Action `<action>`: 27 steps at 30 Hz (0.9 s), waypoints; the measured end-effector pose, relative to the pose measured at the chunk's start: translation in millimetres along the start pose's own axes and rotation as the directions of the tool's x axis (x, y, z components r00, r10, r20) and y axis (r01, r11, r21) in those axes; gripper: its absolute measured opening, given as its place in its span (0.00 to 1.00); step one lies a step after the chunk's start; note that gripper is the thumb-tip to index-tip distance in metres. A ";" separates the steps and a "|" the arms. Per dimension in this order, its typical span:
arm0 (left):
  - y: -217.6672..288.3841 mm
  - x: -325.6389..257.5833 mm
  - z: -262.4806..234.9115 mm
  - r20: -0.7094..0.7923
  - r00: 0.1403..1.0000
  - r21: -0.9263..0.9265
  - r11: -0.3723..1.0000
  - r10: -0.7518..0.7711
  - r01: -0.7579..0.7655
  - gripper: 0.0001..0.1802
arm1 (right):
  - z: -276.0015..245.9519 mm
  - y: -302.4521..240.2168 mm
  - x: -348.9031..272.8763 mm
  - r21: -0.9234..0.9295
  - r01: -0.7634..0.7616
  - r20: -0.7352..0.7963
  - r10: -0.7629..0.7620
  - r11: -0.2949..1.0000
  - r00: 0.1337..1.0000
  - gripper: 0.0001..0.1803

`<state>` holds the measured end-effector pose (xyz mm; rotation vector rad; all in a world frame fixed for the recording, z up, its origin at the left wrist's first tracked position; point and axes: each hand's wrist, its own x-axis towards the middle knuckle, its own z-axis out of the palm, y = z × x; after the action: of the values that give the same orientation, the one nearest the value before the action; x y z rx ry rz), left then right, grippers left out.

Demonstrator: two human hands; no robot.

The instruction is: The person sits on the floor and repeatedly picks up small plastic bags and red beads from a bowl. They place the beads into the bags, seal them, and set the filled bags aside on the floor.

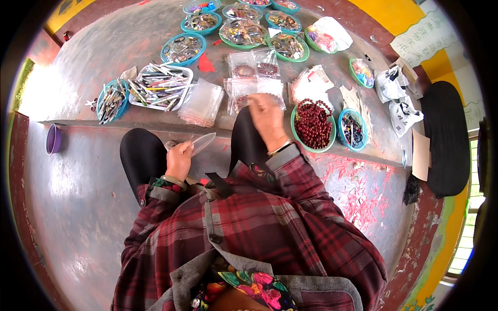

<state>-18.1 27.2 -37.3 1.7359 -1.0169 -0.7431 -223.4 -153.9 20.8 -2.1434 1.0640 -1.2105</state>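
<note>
- Plastic bag (pixel 203 143), clear, sticks out from your left hand (pixel 179 159) between your knees; that hand's fingers and thumb are clamped on it.
- Your right hand (pixel 268 122) is over the packed bags (pixel 272 88) on the ledge, fingers curled; I cannot tell whether they grip anything.
- Flat bags (pixel 201 103) lie beside your white tray (pixel 190 78) of pens (pixel 161 85).
- Dark red beads (pixel 314 124) fill the green bowl (pixel 315 150) right of your right hand.

Floor (pixel 72 207): grey concrete, red shreds (pixel 358 199) at right
Raised platform (pixel 119 57): grey concrete, red-streaked
Wall (pixel 438 65): yellow and white above dark red
Window (pixel 471 228): barred, right edge
Light: white glare over the platform's left end
</note>
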 end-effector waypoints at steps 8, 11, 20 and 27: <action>-1.0 4.9 7.2 0.069 0.995 -0.044 0.996 -0.076 0.080 0.11 | -62.4 205.8 -33.2 -0.652 -0.260 -0.080 0.277 0.712 0.958 0.11; -7.1 6.5 8.4 0.061 0.993 -0.056 0.993 -0.101 0.105 0.10 | -66.0 207.9 -27.2 -0.740 -0.405 -0.147 0.458 0.538 0.877 0.15; -5.7 9.0 13.3 0.048 0.995 -0.012 0.996 -0.083 0.084 0.10 | -54.7 238.3 -26.5 -0.853 -0.345 -0.087 0.544 0.392 0.835 0.13; -5.5 9.8 15.8 0.085 0.996 0.008 0.999 -0.036 0.035 0.10 | -86.7 275.2 -27.7 -0.749 -0.277 -0.121 0.287 0.601 0.950 0.10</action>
<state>-25.0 12.9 -48.4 1.7441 -1.0487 -0.8431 -417.0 -297.5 -140.1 -2.3790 2.1113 -0.6206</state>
